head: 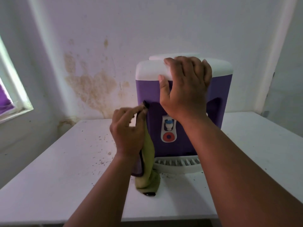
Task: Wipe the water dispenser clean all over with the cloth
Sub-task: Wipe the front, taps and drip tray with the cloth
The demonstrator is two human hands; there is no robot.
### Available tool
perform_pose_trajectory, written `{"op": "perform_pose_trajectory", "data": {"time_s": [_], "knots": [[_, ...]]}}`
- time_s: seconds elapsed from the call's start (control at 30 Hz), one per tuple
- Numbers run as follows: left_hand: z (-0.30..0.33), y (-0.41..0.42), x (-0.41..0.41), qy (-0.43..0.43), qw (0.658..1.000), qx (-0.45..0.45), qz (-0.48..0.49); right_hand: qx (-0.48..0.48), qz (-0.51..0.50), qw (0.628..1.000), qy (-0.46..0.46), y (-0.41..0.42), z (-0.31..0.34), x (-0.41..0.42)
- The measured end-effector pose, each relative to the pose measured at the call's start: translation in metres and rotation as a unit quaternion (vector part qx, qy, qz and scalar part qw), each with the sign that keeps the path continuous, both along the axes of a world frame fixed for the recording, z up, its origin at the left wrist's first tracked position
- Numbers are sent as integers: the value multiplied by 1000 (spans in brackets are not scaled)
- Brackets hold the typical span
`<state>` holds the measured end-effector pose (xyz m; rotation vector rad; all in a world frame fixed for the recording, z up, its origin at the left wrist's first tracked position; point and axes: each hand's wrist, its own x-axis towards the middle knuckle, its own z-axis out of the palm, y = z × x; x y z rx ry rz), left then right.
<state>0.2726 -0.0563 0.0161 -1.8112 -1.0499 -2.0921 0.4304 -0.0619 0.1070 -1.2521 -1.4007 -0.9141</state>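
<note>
We take the water dispenser [183, 102] as our landmark: a purple box with a white top, standing upright toward the back of a white table [65, 177], close to the stained wall [91, 86] behind it.

Our right hand [185, 89] lies over the dispenser's upper front edge, palm down, fingers spread across the white top and the thumb reaching down onto the purple face. It presses on the dispenser rather than closing around anything.

Our left hand [127, 130] is at the dispenser's left front edge, well below the right hand, so the two hands are apart. Its fingers are pinched shut on the cloth [147, 161], and the fingertips press a dark-edged corner of the cloth against the purple face at that edge. The rest of the cloth, yellow-green with a dark border, hangs down beside the dispenser's left side, and its lower end is bunched on the table just in front of the drip tray [178, 164].

On the dispenser's front, below the right wrist, we see a white panel with a blue-and-white tap [168, 124] and a red ring under it. The white slatted drip tray juts out at the base. Dark crumbs speckle the table to the left of the dispenser. A window [11, 89] shows far left of it.
</note>
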Motion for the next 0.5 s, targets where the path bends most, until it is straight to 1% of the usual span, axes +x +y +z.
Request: {"op": "perform_pose_trajectory", "data": {"time_s": [0.1,0.33,0.4,0.5], "knots": [[-9,-1,-5,8,1000,-3,4,-5,-2,1000,-1,0,0,0],[44,9,-5,-15,1000,15,-16,-11,-8,1000,1,-1,-2,-1],[38,10,-9,15,1000,19,-10,-13,-7,1000,1,-2,-2,-1],[8,9,-16,89,996,26,10,-17,-10,1000,0,-3,-2,-1]]}}
